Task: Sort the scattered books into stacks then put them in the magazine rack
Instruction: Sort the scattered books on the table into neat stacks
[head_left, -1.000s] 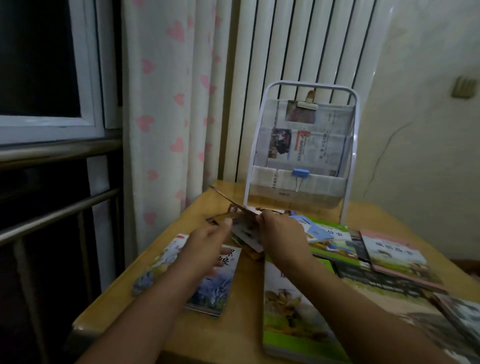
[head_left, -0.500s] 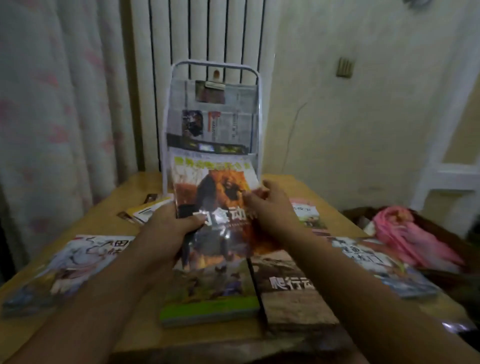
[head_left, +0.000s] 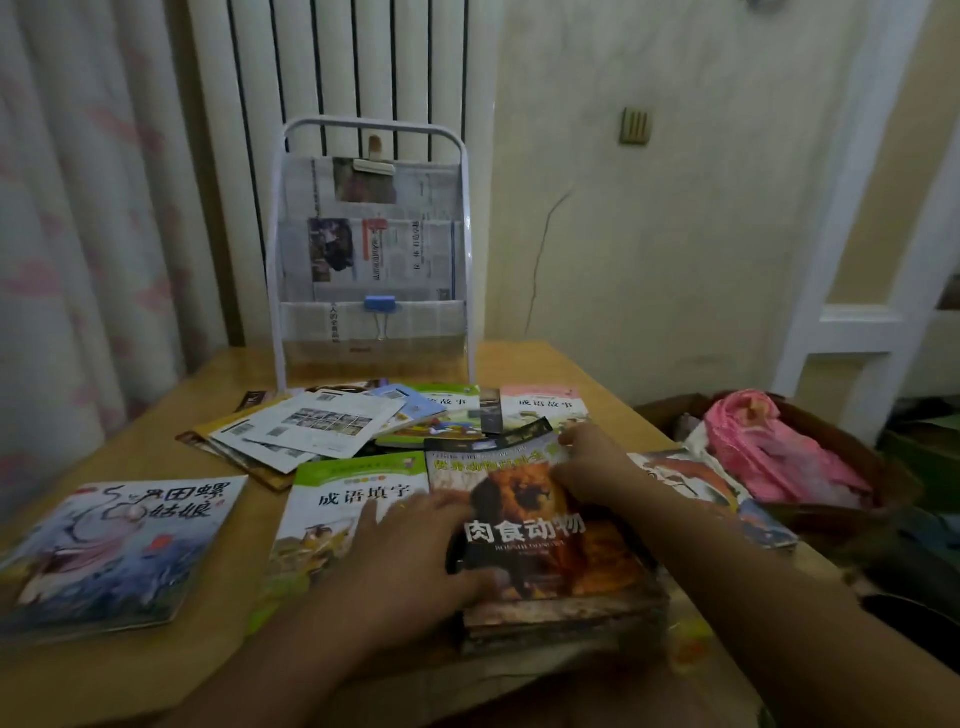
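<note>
Books: scattered over a wooden table, one stack forming at the near edge.

Stack, near edge, right of centre: several books piled flat; topmost is the lion-cover book, dark and orange with white title characters.
Left hand: lies on the left edge of the lion-cover book, fingers lightly curled, thumb on the cover near the lower left corner.
Right hand: at the book's upper right corner, fingers curled onto the top edge, pinching it.
Green-and-white book: flat, touching the stack's left side, partly under the left hand.
Blue illustrated book: flat near the left edge, well apart from the stack.
Bird-cover book: right of the stack, partly hidden by the right forearm.
Loose pile: mid-table, overlapping books and white printed sheets, with a green book and a pink-topped book beside it toward the right.
Magazine rack: white metal frame, upright at the far edge, pockets lined with newspaper, a blue binder clip on the lower pocket and a pale clip at top.
Pink cloth: in a dark container beyond the table's right edge.
Radiator and curtain: behind the rack.
</note>
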